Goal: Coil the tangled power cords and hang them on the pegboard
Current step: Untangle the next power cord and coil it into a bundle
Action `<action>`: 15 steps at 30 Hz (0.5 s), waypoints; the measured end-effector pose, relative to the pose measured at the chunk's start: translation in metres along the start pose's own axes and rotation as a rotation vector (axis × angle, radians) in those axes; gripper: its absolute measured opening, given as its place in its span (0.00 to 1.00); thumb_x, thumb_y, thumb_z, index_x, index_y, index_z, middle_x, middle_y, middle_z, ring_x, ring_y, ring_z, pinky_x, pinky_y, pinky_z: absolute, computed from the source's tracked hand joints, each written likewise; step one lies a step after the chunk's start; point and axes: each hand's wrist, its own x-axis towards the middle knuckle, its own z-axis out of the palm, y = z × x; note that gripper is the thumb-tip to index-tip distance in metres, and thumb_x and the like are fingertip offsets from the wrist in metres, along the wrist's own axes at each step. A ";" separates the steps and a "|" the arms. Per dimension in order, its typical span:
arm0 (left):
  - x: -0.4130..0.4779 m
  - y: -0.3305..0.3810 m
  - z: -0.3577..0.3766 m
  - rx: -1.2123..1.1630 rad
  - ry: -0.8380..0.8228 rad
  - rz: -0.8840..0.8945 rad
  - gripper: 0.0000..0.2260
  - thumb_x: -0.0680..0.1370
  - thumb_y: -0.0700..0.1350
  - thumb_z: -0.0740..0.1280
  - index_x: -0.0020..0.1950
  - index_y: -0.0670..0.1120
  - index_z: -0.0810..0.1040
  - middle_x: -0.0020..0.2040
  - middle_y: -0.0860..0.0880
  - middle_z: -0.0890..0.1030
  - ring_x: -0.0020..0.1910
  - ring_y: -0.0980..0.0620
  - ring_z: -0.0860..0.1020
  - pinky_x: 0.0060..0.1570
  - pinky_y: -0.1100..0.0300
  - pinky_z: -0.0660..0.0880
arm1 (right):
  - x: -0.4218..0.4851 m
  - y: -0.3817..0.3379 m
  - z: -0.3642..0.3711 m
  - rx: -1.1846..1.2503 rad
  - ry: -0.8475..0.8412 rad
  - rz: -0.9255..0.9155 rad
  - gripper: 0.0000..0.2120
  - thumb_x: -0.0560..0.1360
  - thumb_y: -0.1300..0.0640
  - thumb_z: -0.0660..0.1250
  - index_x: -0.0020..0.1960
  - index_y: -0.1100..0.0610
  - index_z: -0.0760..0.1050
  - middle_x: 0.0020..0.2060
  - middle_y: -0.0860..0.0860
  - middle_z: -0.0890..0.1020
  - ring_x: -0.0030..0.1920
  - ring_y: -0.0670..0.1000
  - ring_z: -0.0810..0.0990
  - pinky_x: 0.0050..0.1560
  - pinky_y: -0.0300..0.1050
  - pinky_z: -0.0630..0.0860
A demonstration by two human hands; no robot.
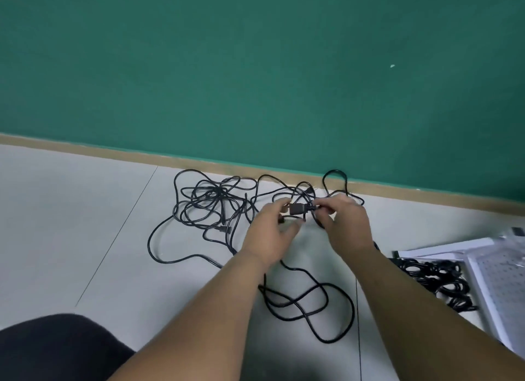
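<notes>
- Nearest, low and left of the grip: a dark-clothed knee (56, 349) on the pale grey tiled floor (85, 224).
- Just short of the grip, under the forearms: loose loops of thin black power cord (306, 301), lying crossed over one another on the tiles.
- Right of the grip and a little nearer: a flat white perforated pegboard (497, 275) lying on the floor, with a bundle of coiled black cords (437, 275) beside its left edge.
- The grip itself: left hand (270, 230) with fingers curled about the left end of a small black moulded plug (297, 209), thumb below — exact contact blurred.
- Right hand (346, 224) pinching the same plug's other end, at the neck where its cord leaves, between thumb and fingertips.
- Plug held just above the floor, between the two hands.
- Left of the grip and slightly beyond: a tangled heap of thin black power cords (210, 207), spread loose across the tiles — uncoiled.
- Beyond the grip: a tan skirting strip (113, 152), one cord loop touching it.
- Farthest: a plain green wall (255, 68).
</notes>
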 end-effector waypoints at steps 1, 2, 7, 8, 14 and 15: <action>0.002 0.016 -0.006 -0.045 0.029 0.043 0.21 0.81 0.54 0.72 0.74 0.54 0.75 0.64 0.57 0.81 0.60 0.60 0.79 0.64 0.61 0.74 | 0.003 -0.009 -0.010 0.029 0.020 -0.033 0.08 0.78 0.57 0.75 0.56 0.51 0.88 0.45 0.47 0.82 0.47 0.52 0.79 0.47 0.45 0.72; 0.003 0.032 -0.013 -0.093 0.060 0.077 0.20 0.81 0.54 0.72 0.72 0.55 0.77 0.63 0.58 0.82 0.61 0.62 0.79 0.64 0.59 0.76 | 0.007 -0.019 -0.020 0.045 0.043 -0.059 0.07 0.78 0.56 0.75 0.55 0.52 0.88 0.43 0.46 0.82 0.46 0.52 0.79 0.46 0.44 0.70; 0.004 0.108 -0.052 -0.207 0.193 0.250 0.08 0.83 0.51 0.69 0.61 0.53 0.82 0.55 0.57 0.85 0.55 0.61 0.81 0.57 0.60 0.78 | 0.018 -0.074 -0.087 0.194 0.187 -0.115 0.05 0.79 0.49 0.75 0.50 0.49 0.87 0.45 0.44 0.83 0.50 0.50 0.82 0.54 0.50 0.78; 0.002 0.124 -0.062 -0.204 0.200 0.281 0.07 0.84 0.51 0.69 0.60 0.52 0.82 0.54 0.57 0.85 0.54 0.61 0.81 0.54 0.64 0.76 | 0.018 -0.087 -0.103 0.249 0.191 -0.103 0.04 0.79 0.49 0.74 0.49 0.48 0.86 0.44 0.43 0.85 0.48 0.49 0.83 0.53 0.49 0.79; -0.015 0.208 -0.112 -0.420 0.256 0.376 0.10 0.86 0.52 0.65 0.49 0.49 0.79 0.42 0.54 0.84 0.44 0.53 0.83 0.52 0.56 0.79 | 0.006 -0.167 -0.204 0.611 0.131 -0.166 0.02 0.80 0.55 0.75 0.48 0.51 0.85 0.33 0.48 0.80 0.34 0.48 0.76 0.38 0.44 0.76; -0.019 0.221 -0.118 -0.531 0.266 0.379 0.11 0.87 0.51 0.64 0.49 0.47 0.78 0.40 0.53 0.82 0.41 0.52 0.82 0.52 0.54 0.80 | 0.002 -0.175 -0.220 0.651 0.108 -0.193 0.02 0.80 0.57 0.75 0.51 0.52 0.86 0.34 0.48 0.79 0.35 0.48 0.75 0.37 0.43 0.75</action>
